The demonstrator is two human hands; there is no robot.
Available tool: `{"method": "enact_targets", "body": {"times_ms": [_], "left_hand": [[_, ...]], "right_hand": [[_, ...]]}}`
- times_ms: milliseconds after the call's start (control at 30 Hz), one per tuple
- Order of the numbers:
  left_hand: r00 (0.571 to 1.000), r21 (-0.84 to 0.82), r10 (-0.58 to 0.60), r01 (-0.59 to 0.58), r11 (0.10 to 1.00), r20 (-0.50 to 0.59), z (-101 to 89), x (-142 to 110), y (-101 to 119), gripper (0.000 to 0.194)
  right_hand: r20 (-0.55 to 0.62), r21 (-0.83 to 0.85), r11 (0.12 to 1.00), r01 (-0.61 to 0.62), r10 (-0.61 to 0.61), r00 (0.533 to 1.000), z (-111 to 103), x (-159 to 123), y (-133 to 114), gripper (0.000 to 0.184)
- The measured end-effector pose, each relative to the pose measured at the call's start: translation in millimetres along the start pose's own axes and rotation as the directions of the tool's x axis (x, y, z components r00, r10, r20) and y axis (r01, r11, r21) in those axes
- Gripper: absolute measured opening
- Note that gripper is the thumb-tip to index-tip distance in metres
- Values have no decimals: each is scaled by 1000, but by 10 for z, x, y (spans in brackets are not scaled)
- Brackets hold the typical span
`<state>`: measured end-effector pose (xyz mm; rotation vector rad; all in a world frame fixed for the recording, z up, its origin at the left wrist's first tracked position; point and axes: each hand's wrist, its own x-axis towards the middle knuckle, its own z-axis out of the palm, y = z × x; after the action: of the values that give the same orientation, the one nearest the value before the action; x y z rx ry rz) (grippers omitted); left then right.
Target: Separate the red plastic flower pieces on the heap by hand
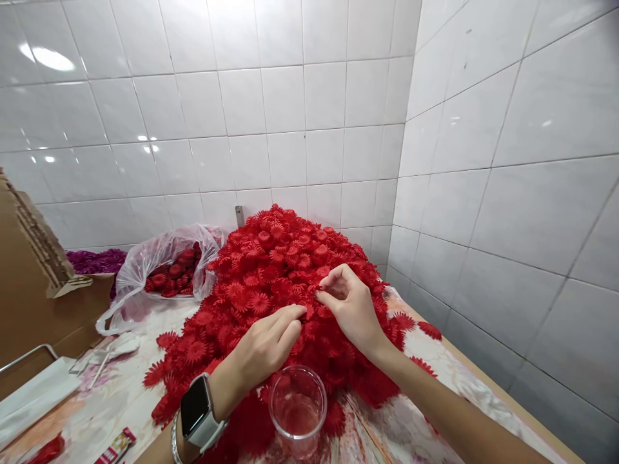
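Note:
A large heap of red artificial flowers (271, 258) with fringed petals rises against the tiled wall. My right hand (355, 309) is over its front slope, thumb and forefinger pinched on a small red flower (318, 290). Just to the left, my left hand (265, 345) has its fingers pressed together, tips against the heap; whatever is between them blends into the red around it. A watch and a bracelet are on the left wrist. Below and between the hands stands a clear plastic cup (298, 412), with red showing through it.
At left lies a clear plastic bag (140, 258) of darker red flowers, with purple ones (94, 261) behind. A torn cardboard box (39, 283) occupies the left edge. A small wrapper (116, 446) rests on the patterned cloth (145, 361). Tiled walls close the back and right.

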<state>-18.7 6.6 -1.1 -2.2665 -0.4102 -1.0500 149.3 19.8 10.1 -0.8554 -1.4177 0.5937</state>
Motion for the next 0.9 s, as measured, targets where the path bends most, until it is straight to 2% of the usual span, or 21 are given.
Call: {"method": "enact_targets", "body": {"times_ms": [67, 133, 167, 200, 233, 300, 367, 400, 467, 533, 733, 800, 900], "left_hand": [[998, -33, -51, 50, 998, -20, 16, 7, 7, 14], [984, -124, -173, 166, 978, -50, 35, 21, 26, 12], [961, -192, -270, 256, 948, -53, 42, 33, 38, 11], [921, -275, -387, 362, 891, -41, 45, 50, 49, 9], [858, -368, -514, 476, 799, -6, 46, 69, 58, 8], [675, -541, -727, 660, 521, 122, 44, 110, 61, 7], [502, -655, -822, 721, 227, 267, 43, 141, 42, 11], [441, -687, -835, 719, 110, 328, 43, 151, 29, 13], [362, -711, -833, 702, -51, 417, 43, 158, 1, 19], [329, -709, -812, 691, -142, 483, 40, 153, -17, 25], [338, -712, -714, 628, -314, 614, 26, 127, 7, 11], [340, -700, -695, 634, -329, 634, 21, 130, 21, 15], [341, -669, -690, 689, -278, 638, 5, 148, 31, 15]], "right_hand": [[7, -31, 999, 29, -29, 1000, 11, -1, 10, 15], [14, -57, 997, 52, -51, 999, 24, 2, 12, 14], [19, -69, 996, 63, -62, 998, 29, 4, 11, 14], [23, -82, 994, 73, -72, 997, 32, 8, 8, 13], [30, -94, 992, 82, -79, 996, 32, 13, 5, 13], [59, -78, 994, 78, -74, 996, 19, 26, -1, 12], [120, 10, 1000, 27, -28, 992, -11, 40, -10, 14], [159, 68, 998, -15, 4, 987, -31, 45, -18, 15], [231, 159, 981, -107, 69, 970, -73, 48, -40, 18], [285, 190, 965, -184, 125, 950, -110, 40, -64, 20], [376, 232, 915, -331, 229, 898, -134, -4, -57, 31], [405, 231, 907, -352, 239, 882, -126, -16, -51, 30], [437, 207, 915, -345, 229, 870, -126, -28, -69, 28]]}}
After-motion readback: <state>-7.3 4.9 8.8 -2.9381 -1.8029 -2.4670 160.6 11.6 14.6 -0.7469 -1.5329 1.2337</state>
